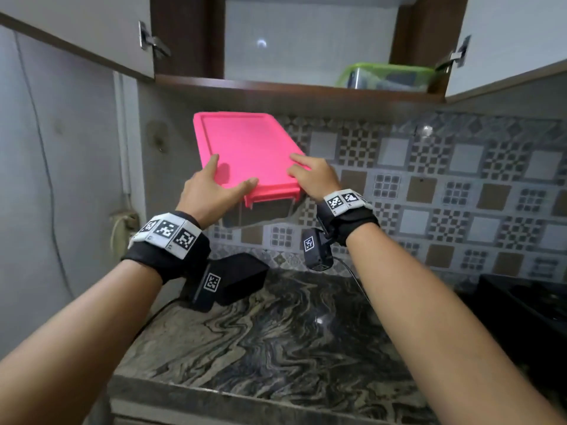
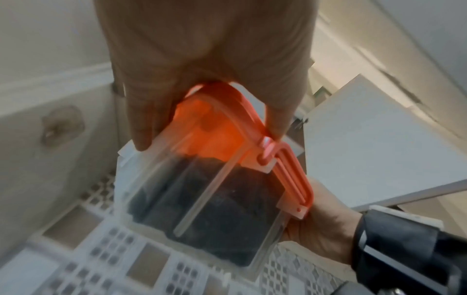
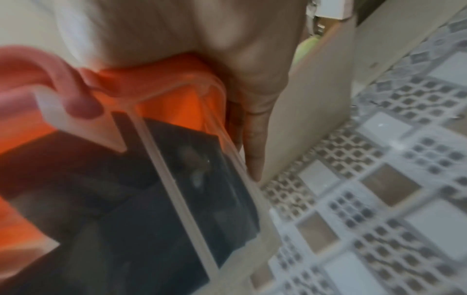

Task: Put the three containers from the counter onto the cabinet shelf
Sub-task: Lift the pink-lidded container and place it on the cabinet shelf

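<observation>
Head view: both hands carry a clear box with a pink lid (image 1: 245, 148) in mid-air above the counter (image 1: 276, 326) and just below the cabinet shelf (image 1: 291, 90), the left hand (image 1: 211, 191) and right hand (image 1: 313, 176) each clamping a near corner, thumb or fingers over the lid and the rest down the side wall, probably so the box stays level while raised. Wrist views show fingers (image 2: 141, 127) curled against the clear wall and dark contents inside. A green-lidded box (image 1: 386, 75) already sits at the shelf's right, which suggests the open left part is the intended spot.
</observation>
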